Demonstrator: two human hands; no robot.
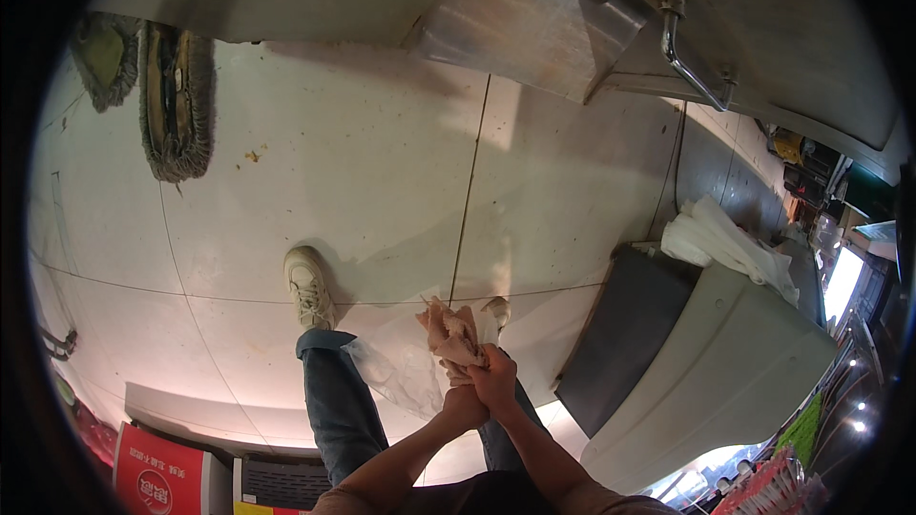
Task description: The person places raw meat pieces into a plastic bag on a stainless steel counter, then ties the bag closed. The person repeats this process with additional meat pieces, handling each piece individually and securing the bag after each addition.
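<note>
My right hand (497, 378) grips the lower end of a crumpled, pinkish-brown cloth (454, 336) in front of my legs. Just below and to its left, my left hand (465, 405) is closed around the same bunch, and the two hands touch. A thin, clear plastic bag (401, 370) spreads out beside the cloth, over the gap between my legs. Whether the left hand also holds the bag I cannot tell.
Two mop heads (177, 100) lie at the upper left of the tiled floor (343, 157). A metal sheet (529, 21) and a chrome handle (690, 68) are above. White plastic bags (730, 243) rest on a grey cabinet (708, 365) at right. A red box (161, 468) stands lower left.
</note>
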